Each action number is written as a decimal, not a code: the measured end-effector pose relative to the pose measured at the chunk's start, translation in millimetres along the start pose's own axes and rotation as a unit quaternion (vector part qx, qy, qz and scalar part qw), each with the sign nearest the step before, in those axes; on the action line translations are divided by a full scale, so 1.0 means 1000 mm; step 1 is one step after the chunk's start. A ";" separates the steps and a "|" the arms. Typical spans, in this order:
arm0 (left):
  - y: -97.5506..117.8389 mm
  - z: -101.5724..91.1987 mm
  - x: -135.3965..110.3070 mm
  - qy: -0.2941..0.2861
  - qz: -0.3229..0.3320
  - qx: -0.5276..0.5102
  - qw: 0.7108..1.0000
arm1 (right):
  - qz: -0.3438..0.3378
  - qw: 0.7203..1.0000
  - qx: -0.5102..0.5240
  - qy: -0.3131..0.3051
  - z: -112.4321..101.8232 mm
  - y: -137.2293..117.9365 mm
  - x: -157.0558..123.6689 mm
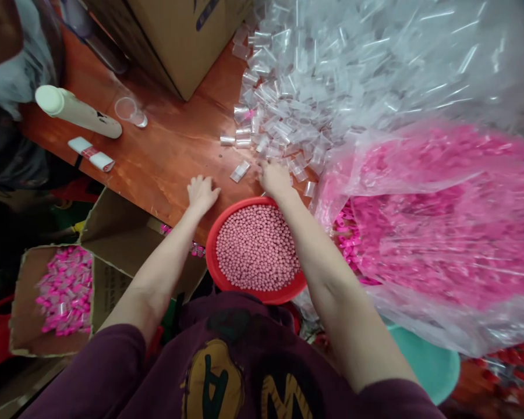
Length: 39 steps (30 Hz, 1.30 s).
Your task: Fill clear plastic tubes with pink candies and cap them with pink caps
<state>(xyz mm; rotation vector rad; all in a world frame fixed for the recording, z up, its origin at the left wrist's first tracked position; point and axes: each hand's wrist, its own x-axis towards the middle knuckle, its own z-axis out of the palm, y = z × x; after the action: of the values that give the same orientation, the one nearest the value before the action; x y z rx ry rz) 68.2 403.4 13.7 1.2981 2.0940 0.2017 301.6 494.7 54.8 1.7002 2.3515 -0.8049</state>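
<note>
My left hand (203,195) rests on the orange-brown tabletop with its fingers spread and nothing in them. My right hand (275,176) is at the near edge of a heap of small clear plastic cylinders (283,125). Its fingers look apart and slightly bent beside the pieces; the fingertips are partly hard to make out. One loose clear cylinder (240,171) lies between my hands. Close to my body, below both hands, sits a red basin (212,256) full of small pink beads (257,247). My right forearm passes over its right rim.
Right of me lies a clear bag of bright pink plastic parts (436,233), above a teal basin (432,364). At left are a pale bottle (78,112), a rolled white packet (91,154) and a carton of pink-and-clear pieces (67,291). A large cardboard box (174,41) stands behind. Another person is partly visible far left.
</note>
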 end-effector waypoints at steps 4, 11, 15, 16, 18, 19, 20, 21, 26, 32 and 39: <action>0.052 0.025 0.016 -0.022 0.082 0.056 0.995 | -0.104 0.991 -0.076 -0.024 0.016 -0.021 0.026; 0.063 0.017 0.029 -0.074 0.163 0.095 0.979 | -0.150 0.980 -0.118 -0.053 0.011 -0.008 0.037; 0.037 -0.036 -0.007 -0.086 0.256 0.038 0.962 | -0.190 0.977 -0.098 0.015 -0.025 0.020 -0.009; 0.032 -0.049 -0.020 -0.100 0.278 0.017 0.955 | -0.190 0.978 -0.080 0.031 -0.035 0.024 -0.028; 0.026 -0.070 -0.047 -0.149 0.324 -0.014 0.934 | -0.193 0.980 -0.035 0.034 -0.052 0.030 -0.071; 0.026 -0.075 -0.058 -0.181 0.345 -0.031 0.920 | -0.206 0.978 -0.004 0.011 -0.058 0.032 -0.090; 0.027 -0.077 -0.065 -0.209 0.359 -0.051 0.908 | -0.224 0.974 0.037 -0.026 -0.061 0.034 -0.106; 0.030 -0.074 -0.067 -0.226 0.363 -0.071 0.901 | -0.233 0.968 0.079 -0.057 -0.062 0.036 -0.118; 0.076 -0.015 -0.016 -0.124 0.238 -0.041 0.962 | -0.074 0.995 0.063 0.035 -0.037 0.052 -0.084; 0.133 0.055 0.038 -0.153 0.148 0.107 0.971 | -0.047 0.990 -0.131 -0.019 0.001 0.037 0.007; 0.115 0.019 0.024 -0.178 0.208 0.171 0.947 | -0.071 0.989 -0.131 -0.008 -0.005 0.040 -0.012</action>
<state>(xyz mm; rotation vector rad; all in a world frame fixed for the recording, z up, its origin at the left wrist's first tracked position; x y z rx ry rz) 158.1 476.7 40.0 1.8249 1.5751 -0.2160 343.4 495.8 50.6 1.4298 2.4623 -0.4960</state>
